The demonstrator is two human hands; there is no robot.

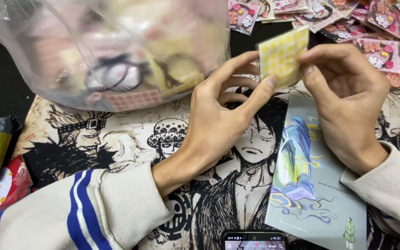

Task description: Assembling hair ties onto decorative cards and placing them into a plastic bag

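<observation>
A printed mat with black-ink cartoon figures (116, 139) covers the table, with a big clear plastic bag (107, 51) of what seem to be more sticker sheets at upper left and a grey illustrated card (320, 185) lying under the right wrist. Above the card, the left hand (218, 120) and right hand (348, 102) pinch a small yellow sticker sheet (284, 53) from opposite edges. It stands tilted between the fingertips, equally near both hands.

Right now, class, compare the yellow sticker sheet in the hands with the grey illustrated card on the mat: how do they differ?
The yellow sticker sheet is small and gridded with squares; the grey illustrated card is larger and bears a painted scene. The sheet is held up between the left hand and right hand; the card lies flat, untouched, on the mat. Both are flat and rectangular.
</observation>
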